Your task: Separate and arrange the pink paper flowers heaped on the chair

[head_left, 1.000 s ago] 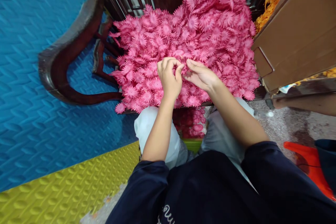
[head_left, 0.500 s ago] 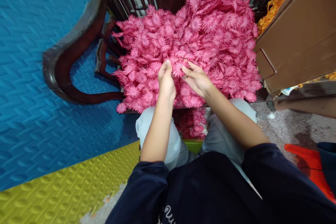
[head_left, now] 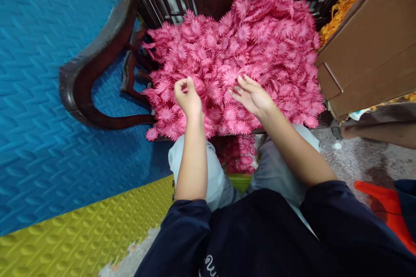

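Head view: my two bare hands are poised apart from each other over one broad heap of pink flowers [head_left: 276, 52], too many to count, their thin, papery-looking petals fanning out into jagged discs. The heap is lying between one curved, glossy dark wood armrest [head_left: 81, 69] and one brown cardboard box [head_left: 367, 47]. My left hand [head_left: 188, 97] is making a small ring, thumb and forefinger tips meeting; whether they are pinching anything thin, I cannot tell. My right hand [head_left: 251, 95] is showing its lower fingers loosely spread, its tips pointing at one paler pink flower [head_left: 230, 76]; whether I am gripping that flower's edge, I cannot tell. Orange stringy material [head_left: 346, 4] is showing beside the box. Two embossed floor surfaces, one blue [head_left: 32, 117] and one yellow [head_left: 97, 218], are stretching out on my left. One other person's bare limb [head_left: 377, 132] is reaching in from the right.
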The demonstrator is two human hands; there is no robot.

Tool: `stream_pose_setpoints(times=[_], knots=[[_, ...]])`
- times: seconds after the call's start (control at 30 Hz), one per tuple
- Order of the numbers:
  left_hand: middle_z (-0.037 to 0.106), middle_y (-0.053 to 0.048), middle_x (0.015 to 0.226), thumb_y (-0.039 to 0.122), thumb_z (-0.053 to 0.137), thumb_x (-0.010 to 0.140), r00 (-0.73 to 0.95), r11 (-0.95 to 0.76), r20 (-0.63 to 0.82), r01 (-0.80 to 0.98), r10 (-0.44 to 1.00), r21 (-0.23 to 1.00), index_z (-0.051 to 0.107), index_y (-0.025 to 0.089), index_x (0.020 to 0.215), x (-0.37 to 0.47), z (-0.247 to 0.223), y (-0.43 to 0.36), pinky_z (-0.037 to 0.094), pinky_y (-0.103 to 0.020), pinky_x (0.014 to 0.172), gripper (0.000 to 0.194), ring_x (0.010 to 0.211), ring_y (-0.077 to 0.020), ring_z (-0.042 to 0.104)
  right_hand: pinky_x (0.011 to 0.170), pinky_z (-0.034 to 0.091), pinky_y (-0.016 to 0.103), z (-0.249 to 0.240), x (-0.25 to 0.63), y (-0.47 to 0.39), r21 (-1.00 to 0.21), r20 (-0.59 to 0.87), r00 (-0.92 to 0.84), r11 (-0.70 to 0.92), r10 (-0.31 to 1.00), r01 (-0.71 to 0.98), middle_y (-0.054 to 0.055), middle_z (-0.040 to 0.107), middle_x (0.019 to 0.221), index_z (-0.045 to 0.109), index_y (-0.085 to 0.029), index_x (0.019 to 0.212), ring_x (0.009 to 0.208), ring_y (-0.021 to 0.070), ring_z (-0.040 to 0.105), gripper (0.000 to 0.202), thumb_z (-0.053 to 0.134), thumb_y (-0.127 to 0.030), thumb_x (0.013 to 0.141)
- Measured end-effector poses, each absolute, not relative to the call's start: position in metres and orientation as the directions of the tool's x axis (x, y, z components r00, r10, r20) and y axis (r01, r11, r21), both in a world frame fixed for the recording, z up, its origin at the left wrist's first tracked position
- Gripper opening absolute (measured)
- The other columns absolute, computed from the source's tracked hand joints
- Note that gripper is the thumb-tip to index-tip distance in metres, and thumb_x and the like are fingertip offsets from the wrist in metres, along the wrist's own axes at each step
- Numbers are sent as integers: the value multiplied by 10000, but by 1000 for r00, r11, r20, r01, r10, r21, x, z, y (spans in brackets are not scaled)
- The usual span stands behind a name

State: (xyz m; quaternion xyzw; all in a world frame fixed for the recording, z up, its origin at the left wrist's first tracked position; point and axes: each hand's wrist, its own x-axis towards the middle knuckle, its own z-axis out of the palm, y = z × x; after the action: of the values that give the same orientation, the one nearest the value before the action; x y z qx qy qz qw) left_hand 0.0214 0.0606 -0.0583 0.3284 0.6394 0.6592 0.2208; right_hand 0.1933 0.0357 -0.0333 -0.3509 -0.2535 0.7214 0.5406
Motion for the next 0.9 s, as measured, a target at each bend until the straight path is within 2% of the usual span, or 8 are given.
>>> stream_pose_setpoints(times=[0.07, 0.13, 0.23, 0.33, 0.43, 0.7, 0.8, 0.9], knots=[[576, -30, 897, 172, 602, 840, -671, -35, 140, 167, 729, 985, 551, 177, 871, 30, -59, 57, 431, -268, 870, 59, 881, -136, 562, 966, 512, 323, -35, 193, 36, -727, -250, -179, -306, 952, -615, -68, 646, 760, 545, -242, 813, 765, 84, 598, 154, 642, -130, 774], [581, -49, 985, 207, 637, 822, -626, -72, 246, 289, 740, 955, 574, 189, 962, 42, -57, 50, 419, -301, 913, 154, 947, -158, 552, 974, 508, 314, -36, 192, 36, -720, -260, -179, -314, 949, -619, -65, 643, 751, 541, -238, 804, 760, 82, 599, 154, 638, -122, 774], [602, -35, 972, 280, 658, 813, -362, -236, 450, 502, 817, 832, 638, 220, 921, 56, -50, 36, 402, -337, 955, 125, 978, -181, 549, 977, 498, 289, -35, 190, 35, -744, -245, -173, -299, 954, -598, -63, 643, 751, 547, -235, 807, 769, 76, 608, 141, 633, -128, 777], [611, -24, 926, 297, 662, 810, -174, -308, 474, 563, 863, 767, 699, 239, 867, 62, -46, 30, 417, -342, 935, 89, 965, -188, 563, 968, 491, 278, -32, 191, 34, -774, -210, -179, -276, 961, -571, -61, 661, 797, 580, -238, 853, 801, 73, 623, 139, 644, -146, 771], [617, -23, 923, 307, 692, 786, -175, -299, 467, 568, 867, 767, 731, 246, 899, 61, -47, 32, 431, -336, 908, 134, 942, -184, 572, 968, 485, 288, -30, 194, 34, -795, -192, -190, -266, 963, -545, -56, 678, 827, 618, -240, 904, 831, 80, 630, 194, 676, -153, 741], [606, -5, 841, 258, 732, 746, -213, -337, 510, 536, 833, 774, 740, 232, 816, 60, -50, 35, 444, -308, 844, 76, 853, -160, 574, 961, 486, 323, -32, 195, 34, -832, -156, -205, -241, 966, -501, -44, 685, 789, 659, -214, 817, 805, 91, 633, 242, 805, -229, 625], [576, 0, 785, 247, 705, 768, -232, -362, 505, 464, 832, 809, 714, 221, 751, 63, -50, 33, 454, -294, 793, 33, 785, -146, 558, 957, 489, 304, -30, 193, 32, -848, -162, -184, -232, 969, -477, -45, 687, 781, 662, -212, 800, 792, 79, 638, 204, 795, -225, 646], [545, 8, 737, 225, 699, 767, -252, -356, 488, 428, 836, 831, 675, 216, 682, 66, -51, 33, 454, -286, 745, 88, 731, -137, 532, 947, 499, 290, -28, 190, 30, -862, -200, -149, -246, 969, -444, -43, 694, 773, 657, -211, 776, 802, 78, 643, 142, 761, -198, 681]])
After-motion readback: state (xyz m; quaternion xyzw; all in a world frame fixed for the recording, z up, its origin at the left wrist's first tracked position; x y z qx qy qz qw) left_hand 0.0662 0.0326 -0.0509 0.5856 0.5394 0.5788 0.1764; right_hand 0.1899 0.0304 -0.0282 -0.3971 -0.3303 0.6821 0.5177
